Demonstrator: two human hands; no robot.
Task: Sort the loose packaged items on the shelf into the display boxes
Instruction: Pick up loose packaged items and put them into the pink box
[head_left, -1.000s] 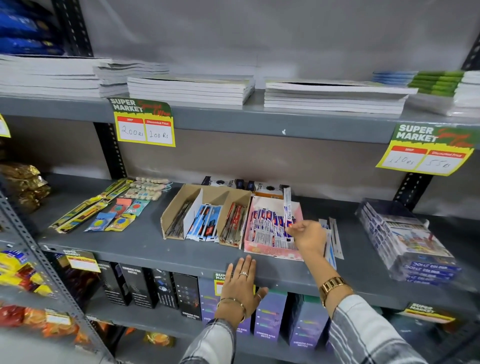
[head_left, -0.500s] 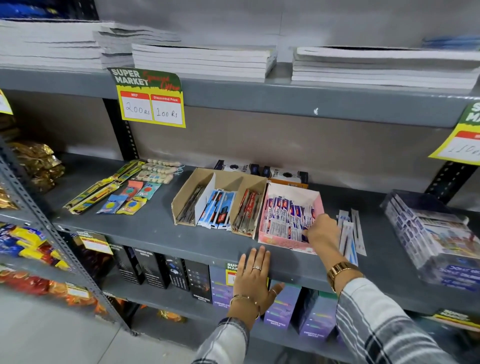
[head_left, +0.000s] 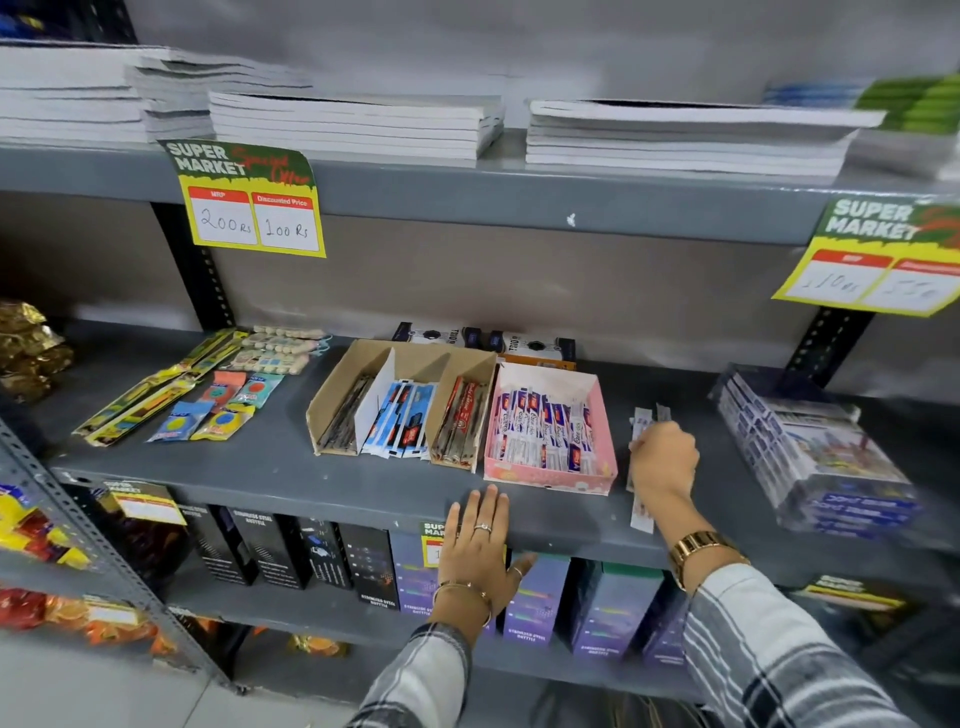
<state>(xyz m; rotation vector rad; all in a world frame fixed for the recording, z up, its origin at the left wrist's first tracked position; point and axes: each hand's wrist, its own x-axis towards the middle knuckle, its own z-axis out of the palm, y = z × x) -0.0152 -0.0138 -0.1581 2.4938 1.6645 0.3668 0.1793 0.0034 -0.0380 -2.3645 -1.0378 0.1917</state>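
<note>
Pink box (head_left: 550, 475) near shelf (head_left: 270, 467) front edge mostly filled. Right hand (head_left: 662, 460) pinching loose packets (head_left: 641, 512) just right of it; few left. Left hand (head_left: 480, 551) flat, fingers spread, on front edge.

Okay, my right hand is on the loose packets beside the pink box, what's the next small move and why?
Probably close the right hand on the loose packets and lift them left into the pink box. They lie flat on the shelf, and the box holds similar-looking packets and sits right beside them.
</note>
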